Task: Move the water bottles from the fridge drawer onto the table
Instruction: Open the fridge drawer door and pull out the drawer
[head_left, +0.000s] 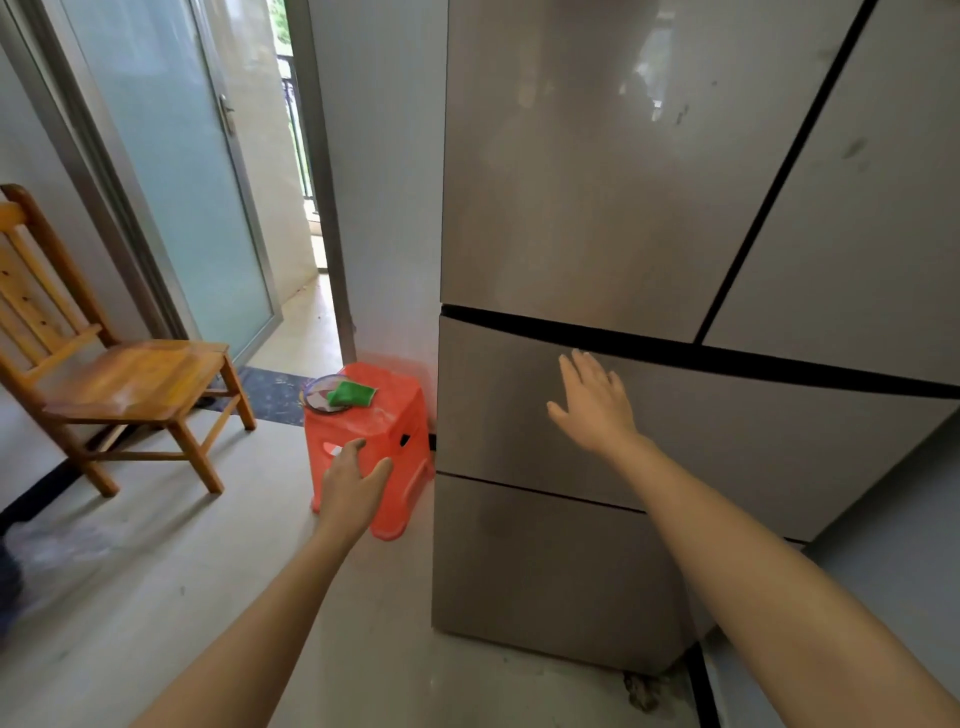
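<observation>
No legible text, labels, brands or numbers in view. fridge (613, 208) fronts: only smudges and reflections, no badge readable. green packet (351, 394) on the red stool (400, 413): too small and blurred to tell whether it carries print.

Red stool (371, 447) beside closed fridge drawer (675, 431)
</observation>
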